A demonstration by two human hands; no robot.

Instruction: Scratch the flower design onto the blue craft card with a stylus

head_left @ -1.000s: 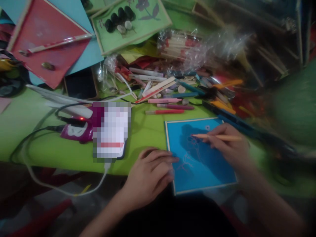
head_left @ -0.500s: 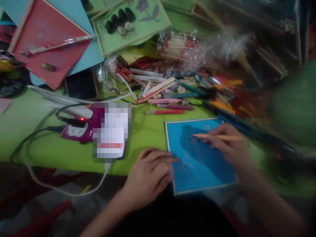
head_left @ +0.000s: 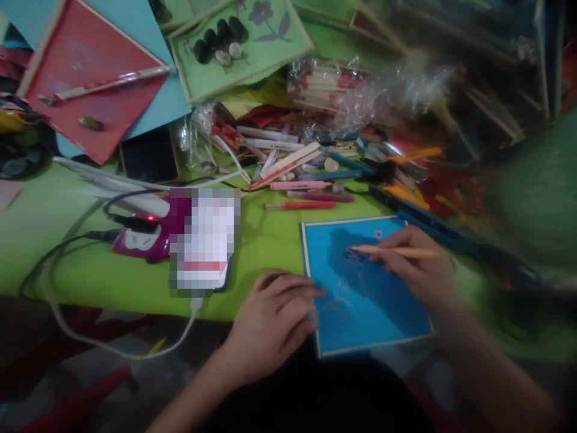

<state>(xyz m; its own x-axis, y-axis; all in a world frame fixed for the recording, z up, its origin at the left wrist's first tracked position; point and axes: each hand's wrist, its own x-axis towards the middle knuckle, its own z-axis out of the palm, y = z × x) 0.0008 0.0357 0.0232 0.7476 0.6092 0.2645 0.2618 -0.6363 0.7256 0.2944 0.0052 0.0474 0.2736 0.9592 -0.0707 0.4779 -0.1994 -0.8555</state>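
Observation:
A blue board (head_left: pixel 383 313) edged with thin pale sticks lies at the table's near edge. Pale pink lines on it form a flower, its stem and leaves, with a smaller flower near the top right. My right hand (head_left: pixel 412 258) rests over the board's upper right part, its fingers pinching an orange pen (head_left: pixel 417 252). The reddish pen tip points left and is at the larger flower's petals. At the board's left edge lies my left hand (head_left: pixel 279 313), fingers bent over the stick border; its thumb is partly hidden.
A phone (head_left: pixel 220 279) on a white cable sits beside a purple power strip (head_left: pixel 135 240). Behind the board are loose markers (head_left: pixel 311 205), sticks and clear plastic wrap (head_left: pixel 378 90). Framed green (head_left: pixel 270 60) and red (head_left: pixel 108 108) boards lie farther back.
The orange pen's tip has shifted very slightly at the flower, and its petal lines look a little clearer. My left hand and the board have stayed in place.

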